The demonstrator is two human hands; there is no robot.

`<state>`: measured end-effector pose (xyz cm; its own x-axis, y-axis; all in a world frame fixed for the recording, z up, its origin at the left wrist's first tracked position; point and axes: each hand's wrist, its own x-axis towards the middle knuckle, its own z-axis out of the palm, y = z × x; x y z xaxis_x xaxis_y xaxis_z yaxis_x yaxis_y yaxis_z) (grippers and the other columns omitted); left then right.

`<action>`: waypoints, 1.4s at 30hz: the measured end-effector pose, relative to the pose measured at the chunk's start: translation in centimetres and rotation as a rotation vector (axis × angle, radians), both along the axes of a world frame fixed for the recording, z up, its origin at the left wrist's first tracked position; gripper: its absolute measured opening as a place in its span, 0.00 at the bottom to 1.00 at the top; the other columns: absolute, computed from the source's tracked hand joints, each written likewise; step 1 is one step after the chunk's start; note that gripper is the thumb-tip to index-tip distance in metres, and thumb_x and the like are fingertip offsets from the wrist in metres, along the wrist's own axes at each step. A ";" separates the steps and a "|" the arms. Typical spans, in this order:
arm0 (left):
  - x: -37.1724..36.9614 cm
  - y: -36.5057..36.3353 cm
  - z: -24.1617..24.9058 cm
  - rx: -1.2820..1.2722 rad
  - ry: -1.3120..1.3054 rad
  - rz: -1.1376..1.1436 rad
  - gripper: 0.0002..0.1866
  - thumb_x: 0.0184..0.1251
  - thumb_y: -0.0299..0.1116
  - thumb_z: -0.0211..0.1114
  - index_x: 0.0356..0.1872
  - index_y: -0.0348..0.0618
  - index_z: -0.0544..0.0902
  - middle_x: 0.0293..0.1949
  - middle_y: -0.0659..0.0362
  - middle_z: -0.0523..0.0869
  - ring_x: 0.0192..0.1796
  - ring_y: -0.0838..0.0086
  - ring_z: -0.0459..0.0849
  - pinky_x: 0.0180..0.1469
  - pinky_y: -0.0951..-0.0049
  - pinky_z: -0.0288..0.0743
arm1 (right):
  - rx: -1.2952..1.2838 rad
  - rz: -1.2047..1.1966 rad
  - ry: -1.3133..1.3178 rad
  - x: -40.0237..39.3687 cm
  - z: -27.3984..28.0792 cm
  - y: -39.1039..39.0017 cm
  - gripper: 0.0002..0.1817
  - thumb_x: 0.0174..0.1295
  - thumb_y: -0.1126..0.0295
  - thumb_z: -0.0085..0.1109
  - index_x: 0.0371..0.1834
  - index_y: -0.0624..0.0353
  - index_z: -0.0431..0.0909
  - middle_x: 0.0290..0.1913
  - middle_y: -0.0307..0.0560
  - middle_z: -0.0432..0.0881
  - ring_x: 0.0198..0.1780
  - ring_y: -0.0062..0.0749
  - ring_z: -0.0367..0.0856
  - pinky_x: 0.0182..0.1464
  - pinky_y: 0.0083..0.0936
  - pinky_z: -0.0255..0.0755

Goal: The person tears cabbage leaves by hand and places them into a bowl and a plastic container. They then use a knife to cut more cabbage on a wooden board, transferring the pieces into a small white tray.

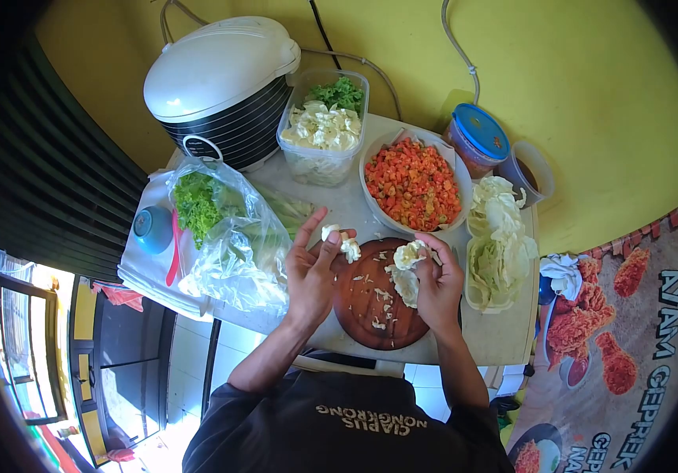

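Over the left part of the round wooden board (370, 303), my left hand (311, 272) pinches a small pale cauliflower-like piece (350, 248). My right hand (440, 288) holds a larger pale piece (410, 255) above the board's right side. Another pale leafy piece (404, 285) shows beside my right fingers, at the board's edge. Small white scraps (380, 303) lie scattered on the wood. Beyond the board stands a bowl of chopped red and orange vegetables (414, 183). Pale cabbage leaves (500, 248) fill a container to the right.
A rice cooker (220, 75) stands back left, beside a tub of chopped cabbage (323, 130). A plastic bag with greens (232, 236) lies left, near a blue cup (153, 228). Back right are a blue-lidded container (481, 134) and a clear cup (530, 169).
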<state>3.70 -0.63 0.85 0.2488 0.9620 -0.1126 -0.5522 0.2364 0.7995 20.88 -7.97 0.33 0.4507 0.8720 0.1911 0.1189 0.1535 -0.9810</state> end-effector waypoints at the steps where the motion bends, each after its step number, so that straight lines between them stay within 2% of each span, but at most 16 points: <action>1: -0.3 0.1 0.2 -0.002 0.001 0.000 0.19 0.79 0.32 0.59 0.64 0.35 0.73 0.50 0.49 0.87 0.46 0.73 0.86 0.52 0.72 0.81 | -0.002 0.000 0.001 0.3 -0.2 0.0 0.13 0.75 0.79 0.50 0.60 0.66 0.76 0.43 0.41 0.82 0.40 0.13 0.80 0.41 0.12 0.73; 4: -1.1 1.8 1.7 0.099 0.148 -0.093 0.20 0.78 0.32 0.61 0.65 0.38 0.74 0.49 0.51 0.87 0.46 0.76 0.86 0.50 0.75 0.81 | 0.007 0.055 0.029 1.0 0.0 1.1 0.13 0.74 0.78 0.51 0.59 0.67 0.76 0.45 0.42 0.83 0.42 0.15 0.82 0.43 0.14 0.76; 8: -2.1 7.4 6.3 0.547 0.525 0.029 0.15 0.74 0.33 0.66 0.56 0.35 0.83 0.42 0.57 0.88 0.37 0.83 0.83 0.44 0.79 0.81 | 0.043 0.072 0.002 1.5 2.7 5.4 0.13 0.72 0.77 0.56 0.57 0.68 0.77 0.48 0.46 0.83 0.45 0.22 0.85 0.49 0.19 0.80; 11: -2.5 13.5 8.2 0.623 0.606 0.068 0.15 0.72 0.33 0.68 0.53 0.34 0.85 0.40 0.60 0.87 0.35 0.86 0.82 0.42 0.80 0.80 | 0.123 0.103 0.031 1.2 5.4 9.9 0.12 0.70 0.76 0.59 0.54 0.69 0.78 0.50 0.49 0.83 0.45 0.27 0.87 0.50 0.21 0.81; 14: -2.6 17.4 8.1 0.676 0.797 0.040 0.15 0.73 0.33 0.65 0.54 0.35 0.85 0.44 0.56 0.89 0.43 0.77 0.86 0.46 0.76 0.80 | 0.198 0.143 -0.032 1.2 5.1 15.2 0.10 0.69 0.74 0.62 0.49 0.69 0.80 0.47 0.50 0.85 0.44 0.29 0.87 0.50 0.22 0.81; 16: -2.4 18.1 8.2 0.804 1.293 0.114 0.13 0.66 0.29 0.69 0.49 0.36 0.88 0.46 0.48 0.89 0.45 0.64 0.88 0.50 0.68 0.81 | 0.211 0.096 -0.124 0.6 4.8 17.7 0.11 0.68 0.72 0.64 0.47 0.69 0.80 0.44 0.50 0.86 0.44 0.29 0.88 0.50 0.23 0.81; 19: -2.5 19.2 5.4 1.147 1.276 0.304 0.12 0.57 0.26 0.71 0.43 0.37 0.89 0.47 0.43 0.87 0.47 0.52 0.87 0.54 0.61 0.80 | 0.182 0.034 -0.219 -0.2 4.6 19.6 0.10 0.65 0.70 0.67 0.44 0.66 0.83 0.39 0.48 0.88 0.43 0.29 0.87 0.47 0.23 0.79; 21: -2.3 19.1 5.0 1.122 1.315 0.271 0.12 0.54 0.24 0.72 0.41 0.37 0.89 0.47 0.45 0.88 0.50 0.50 0.86 0.56 0.57 0.78 | 0.141 -0.042 -0.532 -0.4 4.4 19.9 0.10 0.60 0.68 0.71 0.39 0.62 0.86 0.38 0.51 0.88 0.42 0.37 0.88 0.46 0.29 0.79; 23: -2.4 18.9 4.8 1.114 1.321 0.281 0.08 0.55 0.23 0.71 0.37 0.36 0.89 0.44 0.45 0.89 0.51 0.50 0.85 0.56 0.58 0.78 | 0.132 -0.040 -0.502 -0.6 4.0 20.2 0.07 0.56 0.68 0.73 0.33 0.59 0.87 0.36 0.52 0.88 0.41 0.45 0.87 0.48 0.36 0.78; 25: -2.5 19.1 4.8 1.107 1.321 0.249 0.07 0.55 0.23 0.71 0.36 0.36 0.89 0.43 0.46 0.88 0.51 0.49 0.84 0.56 0.57 0.77 | 0.117 -0.105 -0.807 -0.4 4.1 20.6 0.06 0.55 0.69 0.72 0.31 0.59 0.88 0.40 0.52 0.88 0.47 0.47 0.84 0.53 0.39 0.76; 28: -2.5 19.1 4.8 1.119 1.348 0.218 0.05 0.57 0.23 0.70 0.35 0.36 0.88 0.42 0.46 0.88 0.51 0.48 0.83 0.56 0.56 0.76 | -0.044 -0.026 -0.920 0.1 5.3 20.1 0.06 0.53 0.66 0.73 0.34 0.53 0.90 0.48 0.55 0.84 0.58 0.54 0.74 0.58 0.48 0.71; 31: -2.4 18.8 5.3 1.162 1.419 0.210 0.06 0.59 0.24 0.69 0.36 0.34 0.87 0.41 0.45 0.88 0.50 0.47 0.83 0.56 0.55 0.75 | -0.110 0.094 -0.929 1.3 6.2 20.0 0.05 0.58 0.65 0.69 0.34 0.50 0.91 0.50 0.55 0.83 0.56 0.55 0.75 0.60 0.47 0.70; 33: -2.5 17.9 5.9 1.252 1.432 0.259 0.10 0.62 0.26 0.68 0.43 0.33 0.86 0.45 0.44 0.87 0.51 0.47 0.82 0.57 0.54 0.75 | -0.047 0.111 -0.966 2.4 6.1 18.2 0.10 0.63 0.65 0.65 0.43 0.53 0.90 0.51 0.55 0.83 0.57 0.55 0.75 0.59 0.46 0.72; 36: -2.1 14.1 7.8 1.294 1.383 0.393 0.15 0.64 0.30 0.69 0.50 0.34 0.85 0.48 0.45 0.87 0.51 0.48 0.82 0.58 0.56 0.75 | 0.116 0.097 -0.869 2.5 8.0 12.8 0.18 0.66 0.62 0.65 0.55 0.60 0.83 0.48 0.56 0.85 0.49 0.44 0.83 0.51 0.36 0.78; 39: -2.1 9.7 9.3 1.296 1.322 0.310 0.17 0.64 0.32 0.71 0.52 0.36 0.84 0.48 0.47 0.87 0.50 0.51 0.83 0.56 0.58 0.76 | -0.149 0.369 -0.805 3.3 7.8 6.2 0.19 0.65 0.63 0.67 0.54 0.63 0.82 0.40 0.56 0.86 0.40 0.44 0.85 0.44 0.34 0.79; 42: -2.3 5.1 8.3 1.233 1.122 -0.030 0.18 0.62 0.32 0.74 0.52 0.38 0.85 0.45 0.48 0.87 0.45 0.56 0.86 0.49 0.61 0.80 | -0.261 0.421 -0.871 3.8 5.9 1.3 0.19 0.63 0.64 0.69 0.53 0.64 0.82 0.35 0.54 0.85 0.36 0.44 0.85 0.40 0.35 0.78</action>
<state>1.43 4.50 9.18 0.5937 0.6007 0.5354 0.3794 -0.7958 0.4720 24.71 -6.66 6.19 -0.1098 0.9901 0.0873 0.7978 0.1402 -0.5864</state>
